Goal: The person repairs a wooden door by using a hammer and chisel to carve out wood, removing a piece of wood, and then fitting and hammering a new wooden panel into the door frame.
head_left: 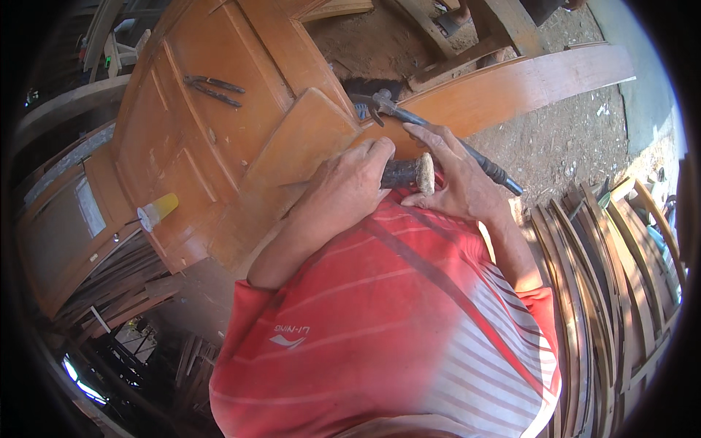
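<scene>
Head view: the left hand (354, 171) grips a dark, chisel-like tool (401, 175); the right hand (467, 182) spreads at its pale end (426, 175), overlapping a claw hammer (485, 161).

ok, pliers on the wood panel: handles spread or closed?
Spread: the pliers lie with the panel showing between their handles.

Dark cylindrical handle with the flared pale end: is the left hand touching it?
Touching. The head view shows the left hand curled around the dark cylindrical handle, whose flared pale end sticks out toward the right hand.
</scene>
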`<action>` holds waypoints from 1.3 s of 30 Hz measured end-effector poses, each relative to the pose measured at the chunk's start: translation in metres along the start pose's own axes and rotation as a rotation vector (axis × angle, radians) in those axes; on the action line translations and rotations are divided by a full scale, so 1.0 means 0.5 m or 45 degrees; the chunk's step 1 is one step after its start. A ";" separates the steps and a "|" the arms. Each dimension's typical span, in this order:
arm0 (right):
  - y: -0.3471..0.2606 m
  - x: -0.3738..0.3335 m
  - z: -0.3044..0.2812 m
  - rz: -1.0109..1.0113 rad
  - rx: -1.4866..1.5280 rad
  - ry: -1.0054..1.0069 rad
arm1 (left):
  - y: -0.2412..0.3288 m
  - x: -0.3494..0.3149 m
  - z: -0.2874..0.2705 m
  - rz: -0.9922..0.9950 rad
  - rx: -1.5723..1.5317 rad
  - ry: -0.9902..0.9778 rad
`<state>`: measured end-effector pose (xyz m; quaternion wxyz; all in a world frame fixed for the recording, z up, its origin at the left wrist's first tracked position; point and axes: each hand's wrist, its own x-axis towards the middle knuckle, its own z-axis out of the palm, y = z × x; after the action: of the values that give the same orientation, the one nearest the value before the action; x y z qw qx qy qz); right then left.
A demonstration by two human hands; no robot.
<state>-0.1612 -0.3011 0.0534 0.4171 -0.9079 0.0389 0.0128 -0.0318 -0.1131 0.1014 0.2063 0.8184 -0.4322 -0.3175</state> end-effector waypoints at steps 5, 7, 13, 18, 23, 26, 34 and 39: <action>-0.019 0.033 0.010 0.128 0.995 0.131 | -0.014 0.024 0.034 0.063 -0.171 0.283; -0.024 0.040 0.000 0.222 1.342 0.302 | -0.021 -0.010 0.016 0.105 -0.140 0.550; 0.037 0.033 -0.105 -0.085 1.478 0.798 | -0.187 -0.161 0.053 -0.607 0.545 0.551; 0.030 0.056 -0.135 -0.096 1.428 0.850 | -0.259 -0.160 0.046 -0.628 0.514 0.339; 0.007 0.068 -0.120 -0.119 1.410 0.934 | -0.323 -0.160 -0.107 -0.545 0.062 0.122; -0.003 0.065 -0.120 -0.086 1.430 0.971 | -0.329 -0.159 -0.205 -0.514 -0.472 0.020; 0.010 0.012 -0.092 -0.055 1.373 1.086 | -0.428 -0.175 -0.242 -0.473 -0.137 0.325; -0.002 -0.007 -0.081 -0.036 1.273 1.093 | -0.466 -0.158 -0.251 -0.321 -0.016 0.452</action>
<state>-0.1652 -0.3311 0.0807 0.7362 -0.5295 0.1912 -0.3757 0.1568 0.0871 0.0753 0.2428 0.9078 -0.2813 -0.1944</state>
